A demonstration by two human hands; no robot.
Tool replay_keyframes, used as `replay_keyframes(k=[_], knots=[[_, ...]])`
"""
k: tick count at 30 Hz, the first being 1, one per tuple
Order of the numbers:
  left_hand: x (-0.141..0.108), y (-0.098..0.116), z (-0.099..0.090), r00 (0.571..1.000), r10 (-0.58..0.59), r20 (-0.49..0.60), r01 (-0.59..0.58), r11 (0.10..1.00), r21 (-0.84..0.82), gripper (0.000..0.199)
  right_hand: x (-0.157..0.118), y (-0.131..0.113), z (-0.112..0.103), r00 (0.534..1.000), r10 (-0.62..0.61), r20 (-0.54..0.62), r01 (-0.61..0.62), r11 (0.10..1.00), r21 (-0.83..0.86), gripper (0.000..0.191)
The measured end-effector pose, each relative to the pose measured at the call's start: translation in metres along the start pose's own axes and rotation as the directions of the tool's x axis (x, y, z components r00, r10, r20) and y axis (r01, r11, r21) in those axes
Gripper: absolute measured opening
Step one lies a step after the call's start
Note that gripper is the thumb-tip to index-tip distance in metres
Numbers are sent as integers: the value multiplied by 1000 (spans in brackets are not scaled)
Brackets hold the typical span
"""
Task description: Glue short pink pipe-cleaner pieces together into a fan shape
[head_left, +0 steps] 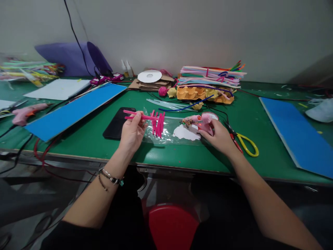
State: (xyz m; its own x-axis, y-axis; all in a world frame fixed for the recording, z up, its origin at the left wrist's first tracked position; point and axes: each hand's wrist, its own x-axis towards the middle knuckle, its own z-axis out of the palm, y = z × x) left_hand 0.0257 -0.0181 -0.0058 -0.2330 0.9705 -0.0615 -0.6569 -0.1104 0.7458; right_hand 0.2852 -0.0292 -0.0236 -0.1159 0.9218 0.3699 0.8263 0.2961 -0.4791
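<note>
Between its thumb and fingers, my left hand (134, 129) pinches a bright pink piece made of pipe cleaners (159, 125). Two long strips run through it, with several short strips laid across at its right end. My right hand (217, 133) is wrapped around a pink hot glue gun (205, 121), its nozzle pointing left toward the pink piece. A gap separates nozzle and piece. Below the gun, a white cloud-shaped cutout (187, 133) lies on a clear plastic sheet (166, 139). A black phone-like slab (114, 126) rests left of the sheet, partly behind my left hand.
Yellow-handled scissors (247, 144) and red-handled pliers (236, 143) lie right of my right hand. Blue boards (80, 107) flank the work area. Behind are bundled pipe cleaners (208, 77) over an orange egg carton (191, 93). Another glue gun (24, 114) sits far left.
</note>
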Motion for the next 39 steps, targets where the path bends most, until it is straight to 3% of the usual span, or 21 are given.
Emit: replay_keyframes(k=[4, 6, 7, 9, 10, 11, 12, 14, 15, 16, 17, 18, 20, 23, 28, 34, 39], knots=[[0, 1, 1, 1000, 6, -19, -6, 1000, -5, 7, -1, 4, -2, 998, -43, -49, 44, 999, 23, 59], [1, 2, 1, 999, -11, -30, 11, 1000, -29, 6, -1, 1, -8, 970, 5, -244, 6, 999, 44, 52], [2, 2, 1, 999, -35, -35, 33, 998, -51, 5, -1, -2, -11, 919, 33, -394, -8, 998, 65, 44], [3, 4, 1, 994, -100, -39, 95, 989, -110, 4, -2, -15, -20, 723, 61, -688, 27, 993, 116, 25], [4, 5, 0, 990, -134, -41, 127, 981, -145, 5, -3, -23, -23, 651, 59, -757, 66, 989, 134, 18], [5, 6, 0, 986, -163, -44, 153, 971, -182, 6, -4, -33, -24, 628, 56, -776, 96, 984, 148, 13], [6, 6, 0, 981, -187, -48, 172, 961, -218, 8, -5, -43, -24, 644, 44, -764, 103, 984, 144, 9], [9, 6, -1, 976, -212, -52, 190, 943, -274, 13, -6, -63, -18, 868, -17, -497, 93, 987, 129, 8], [10, 6, -2, 976, -213, -47, 191, 939, -288, 15, -6, -72, -11, 962, -95, -258, 133, 982, 136, 9], [12, 6, -3, 978, -205, -39, 185, 939, -290, 16, -4, -81, -4, 986, -166, -9, 166, 975, 145, 10], [13, 5, -4, 981, -190, -28, 174, 943, -285, 16, -1, -88, 4, 960, -208, 189, 183, 973, 143, 13], [14, 5, -6, 985, -173, -15, 162, 948, -274, 15, 4, -95, 12, 927, -219, 306, 197, 975, 101, 15], [15, 5, -7, 989, -147, 7, 144, 958, -250, 13, 15, -106, 25, 890, -184, 416, 204, 979, -2, 20], [14, 6, -7, 988, -152, -4, 147, 959, -244, 15, 36, -119, 38, 913, 7, 408, 82, 976, -201, 24], [13, 8, -4, 978, -193, -75, 164, 942, -295, 24, 61, -130, 56, 902, 179, 393, -57, 952, -302, 24], [15, 7, -9, 992, -126, -12, 119, 962, -246, 15, 65, -128, 68, 858, 268, 439, -135, 941, -310, 25], [12, 8, -5, 987, -158, -39, 144, 959, -245, 17, 64, -121, 67, 867, 264, 422, -144, 945, -294, 25]])
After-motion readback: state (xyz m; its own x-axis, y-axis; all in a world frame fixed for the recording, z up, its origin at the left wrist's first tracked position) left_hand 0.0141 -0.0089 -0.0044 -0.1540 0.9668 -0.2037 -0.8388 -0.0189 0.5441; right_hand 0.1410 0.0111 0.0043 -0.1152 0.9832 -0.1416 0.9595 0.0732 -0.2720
